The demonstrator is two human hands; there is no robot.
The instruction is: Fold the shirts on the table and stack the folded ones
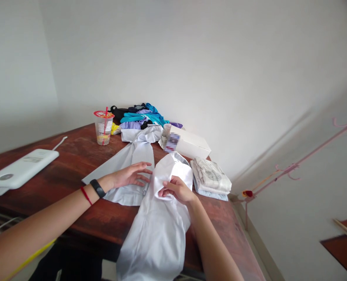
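Observation:
A white shirt [158,234] stretches across the table's near edge, its lower part hanging down in front. My right hand [177,190] is closed on a rolled fold of this shirt, with thumb and fingers at the fold's opening. To its left, my left hand [131,174] has its fingers spread and holds nothing. Beneath that hand lies a flat, pale white cloth [126,156], bunched at its far end; I cannot tell whether it belongs to the same shirt.
On the wooden table [74,144] are a plastic cup [103,128] with a straw, a white power bank [23,168], a heap of coloured clothes [144,115], a white box [192,142] and a folded clothes stack [211,175]. A pink rack [290,168] stands right.

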